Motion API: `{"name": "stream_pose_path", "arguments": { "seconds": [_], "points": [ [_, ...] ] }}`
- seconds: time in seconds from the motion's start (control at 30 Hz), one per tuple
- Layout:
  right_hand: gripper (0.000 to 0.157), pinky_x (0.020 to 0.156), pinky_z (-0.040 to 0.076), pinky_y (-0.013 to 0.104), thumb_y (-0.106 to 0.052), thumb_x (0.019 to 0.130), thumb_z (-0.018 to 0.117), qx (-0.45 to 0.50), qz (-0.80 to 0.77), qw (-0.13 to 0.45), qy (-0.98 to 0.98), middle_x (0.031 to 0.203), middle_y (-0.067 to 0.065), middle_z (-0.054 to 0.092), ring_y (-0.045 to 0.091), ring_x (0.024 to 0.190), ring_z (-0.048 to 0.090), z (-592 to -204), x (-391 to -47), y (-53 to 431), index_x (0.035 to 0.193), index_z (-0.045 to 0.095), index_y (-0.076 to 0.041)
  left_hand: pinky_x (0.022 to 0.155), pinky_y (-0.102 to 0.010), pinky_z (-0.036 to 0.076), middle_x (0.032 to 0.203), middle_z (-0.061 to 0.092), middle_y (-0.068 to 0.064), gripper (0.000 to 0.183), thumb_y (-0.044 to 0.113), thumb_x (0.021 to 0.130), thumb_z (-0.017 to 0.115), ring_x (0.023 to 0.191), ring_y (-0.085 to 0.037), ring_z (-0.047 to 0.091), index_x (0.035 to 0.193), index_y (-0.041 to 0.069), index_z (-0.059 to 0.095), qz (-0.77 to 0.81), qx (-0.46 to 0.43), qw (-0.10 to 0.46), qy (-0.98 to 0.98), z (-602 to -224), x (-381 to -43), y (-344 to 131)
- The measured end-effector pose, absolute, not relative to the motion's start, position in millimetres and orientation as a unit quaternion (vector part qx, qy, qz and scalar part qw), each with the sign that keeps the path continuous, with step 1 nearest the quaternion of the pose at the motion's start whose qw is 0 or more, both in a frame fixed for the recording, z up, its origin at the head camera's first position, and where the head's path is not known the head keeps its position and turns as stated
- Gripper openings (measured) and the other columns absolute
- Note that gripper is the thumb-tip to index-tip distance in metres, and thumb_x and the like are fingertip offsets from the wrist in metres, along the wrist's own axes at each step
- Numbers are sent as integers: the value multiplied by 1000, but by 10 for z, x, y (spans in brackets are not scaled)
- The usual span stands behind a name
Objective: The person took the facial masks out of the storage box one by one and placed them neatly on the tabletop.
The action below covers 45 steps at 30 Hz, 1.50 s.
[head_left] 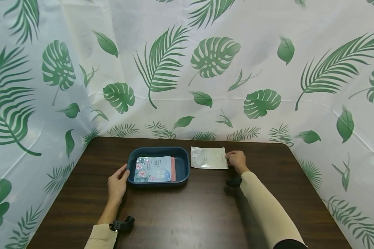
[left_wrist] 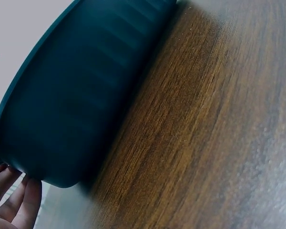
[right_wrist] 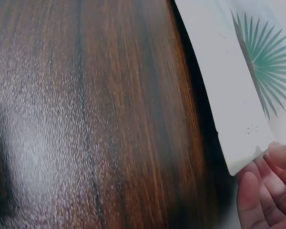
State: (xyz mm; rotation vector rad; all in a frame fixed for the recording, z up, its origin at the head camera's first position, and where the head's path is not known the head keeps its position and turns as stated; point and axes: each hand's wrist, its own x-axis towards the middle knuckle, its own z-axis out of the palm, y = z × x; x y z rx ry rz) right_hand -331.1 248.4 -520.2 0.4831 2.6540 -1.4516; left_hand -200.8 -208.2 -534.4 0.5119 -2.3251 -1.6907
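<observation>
A dark blue tray [head_left: 158, 184] with rounded corners stands on the table. In it lies a light blue flowered sheet-mask packet [head_left: 154, 169], with the pink edge of another packet [head_left: 173, 169] showing beneath. My left hand [head_left: 117, 183] is at the tray's left end, its fingertips [left_wrist: 32, 200] against the outer wall below the rim. To the right of the tray is a pale cream, flat packet [head_left: 210, 158] with a shiny left part. My right hand [head_left: 237, 160] pinches that packet's right edge between thumb and fingers, and the held corner shows in the right wrist view.
The dark wooden table [head_left: 187, 214] has its far edge just behind the tray and packet. A white cloth with green leaves [head_left: 174, 103] hangs behind and at both sides. Each wrist wears a black strap [head_left: 122, 224].
</observation>
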Motion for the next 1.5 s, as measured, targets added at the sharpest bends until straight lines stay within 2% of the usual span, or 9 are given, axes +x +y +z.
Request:
{"name": "stream_pose_path", "arguments": {
  "seconds": [0.17,0.43,0.6,0.7,0.8,0.93,1.03,1.33,1.5],
  "points": [
    [24,61,56,29,-7,95,58,162,-496,40,852,94,23,70,18,68,65,-5181,-3297,2533,107,67,11,76,0,36,137,59,-16,39,20,100,54,114,-19,53,137,8,57,-574,169,116,-793,-5349,-2002,-2076],
    [28,57,55,23,-8,95,59,160,-539,59,825,71,4,65,9,58,61,-5031,-3375,2572,111,64,15,74,2,34,141,55,-18,40,21,101,53,118,-22,51,138,6,55,-583,169,110,-787,-5319,-1989,-2062],
    [32,62,56,24,-12,96,58,139,-540,75,827,79,7,68,12,65,65,-4874,-3384,2490,116,63,14,74,2,34,140,56,-18,40,20,100,54,118,-22,52,137,6,56,-585,168,116,-785,-5318,-2006,-2065],
    [36,76,58,32,-15,98,58,118,-540,84,829,96,16,71,23,82,70,-4778,-3356,2420,120,61,13,75,2,34,141,55,-17,40,21,100,54,121,-23,51,137,6,56,-586,170,114,-784,-5317,-2006,-2067],
    [40,87,56,39,-17,98,57,101,-547,93,826,109,23,69,29,93,70,-4719,-3338,2344,124,57,13,81,-4,36,142,54,-17,41,23,101,53,124,-24,50,138,7,55,-584,172,110,-786,-5316,-1988,-2066],
    [42,85,57,38,-17,98,57,96,-568,106,811,115,28,66,20,82,70,-4673,-3336,2223,126,55,15,96,-26,43,142,54,-17,40,21,100,53,126,-25,49,138,7,55,-580,176,116,-787,-5328,-1970,-2065],
    [42,81,58,34,-17,98,57,94,-582,115,800,113,27,66,13,75,67,-4645,-3344,2126,127,54,15,98,-35,44,140,55,-18,38,19,99,55,125,-26,50,136,6,57,-578,182,130,-785,-5339,-1967,-2060],
    [39,89,55,41,-18,97,59,83,-598,122,788,110,24,68,22,86,69,-4541,-3347,1887,124,58,11,79,-2,34,142,54,-15,39,22,100,55,128,-24,49,137,8,57,-585,179,114,-783,-5309,-1978,-2052],
    [41,96,52,44,-20,98,58,63,-588,139,795,120,27,65,16,82,69,-4480,-3322,1770,126,57,10,76,2,32,143,54,-16,39,22,100,55,129,-25,48,137,7,56,-587,172,111,-783,-5300,-1981,-2044]
  ]
}}
